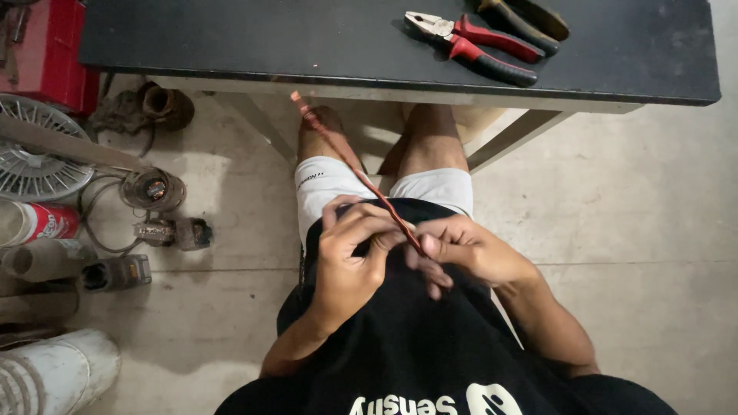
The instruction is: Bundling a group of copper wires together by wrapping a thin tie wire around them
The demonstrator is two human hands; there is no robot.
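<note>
Seated person, both hands in front of black shirt (415,338), below near edge of black table (231,38).

Left hand (350,257) closed, fingers pinching lower part of copper wire bundle (354,165). Right hand (469,250) also closed, pinching bundle's bottom end, touching left hand.

Bundle thin, reddish, slanting up from hands toward table edge, top end just under it, free.

Red-handled pliers (473,46) on table, far right part, well apart from hands. Second pair with dark handles (526,19) just beside, behind.

Floor left of table: fan grille (31,165), small motor parts (154,192).
</note>
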